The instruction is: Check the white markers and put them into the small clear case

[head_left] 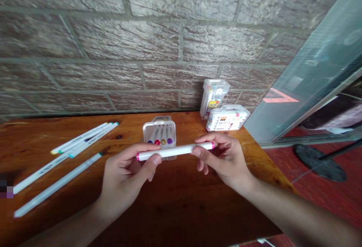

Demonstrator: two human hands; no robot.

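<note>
Between my two hands a white marker (177,151) with pink ends is held almost level, its right end slightly higher. My left hand (128,169) pinches it near the left end between thumb and fingers. Thumb and fingers of my right hand (222,158) grip it near the right end. Just behind the marker, a small clear plastic case (145,131) stands on the table, partly hidden by the marker. Several markers (161,134) with blue, red, ochre and purple ends lie inside it.
Several loose white markers (82,139) lie on the left of the wooden table (181,209). Two clear marker boxes, one upright (213,98) and one with a handle (228,118), stand at the back right. A stone-block wall (158,39) rises behind; the table's right edge borders a red floor (305,190).
</note>
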